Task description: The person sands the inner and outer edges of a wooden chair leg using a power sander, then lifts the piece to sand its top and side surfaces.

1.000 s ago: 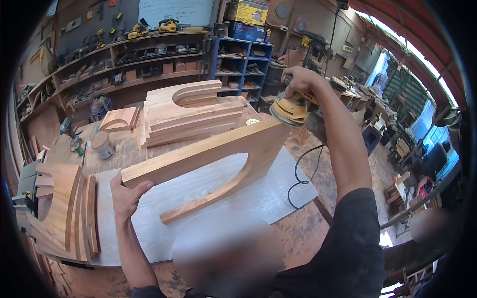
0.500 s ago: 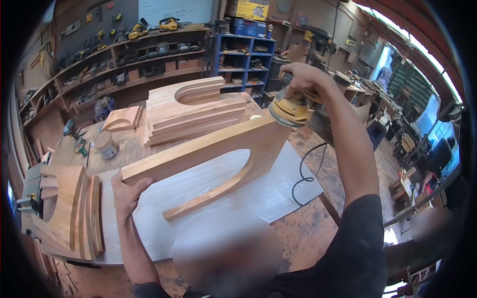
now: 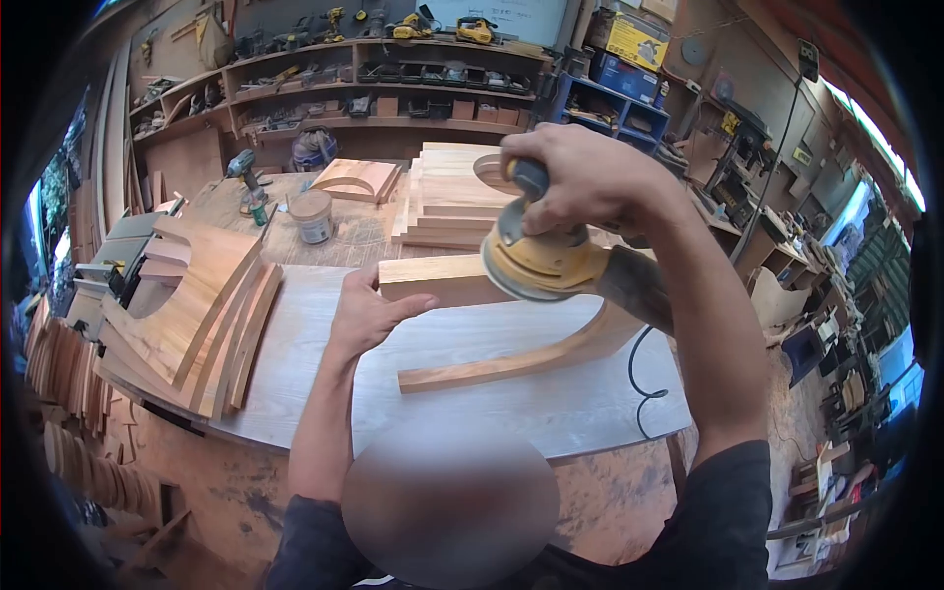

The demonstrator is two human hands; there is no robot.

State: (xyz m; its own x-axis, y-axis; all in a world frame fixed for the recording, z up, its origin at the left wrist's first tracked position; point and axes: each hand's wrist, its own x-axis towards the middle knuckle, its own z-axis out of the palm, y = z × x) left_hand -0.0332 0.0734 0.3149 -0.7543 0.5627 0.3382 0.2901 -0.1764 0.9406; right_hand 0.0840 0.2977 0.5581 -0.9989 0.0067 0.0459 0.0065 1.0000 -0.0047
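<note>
My left hand (image 3: 366, 313) grips the near-left end of a U-shaped wooden workpiece (image 3: 433, 285), thumb on the inner face and fingers behind it. The piece stands on edge over the pale board, its curved arm reaching toward me. From above, my right hand (image 3: 585, 177) is wrapped round the handle of a yellow and black orbital sander (image 3: 541, 258). The sander's round pad is tilted against the workpiece's upper edge, a little right of my left hand. The sander and my right arm hide the workpiece's far end.
Cut-out wooden pieces (image 3: 211, 295) lean stacked at the left. More are piled (image 3: 457, 202) behind, beside a small arched piece (image 3: 359, 180). A tub (image 3: 313, 218) and a cordless drill (image 3: 244, 172) stand on the bench. A black cord (image 3: 634, 379) loops over the pale board (image 3: 324, 403).
My right hand has brought the sander from the workpiece's far right end along its edge toward my left hand. The left hand keeps its grip. The view has turned left.
</note>
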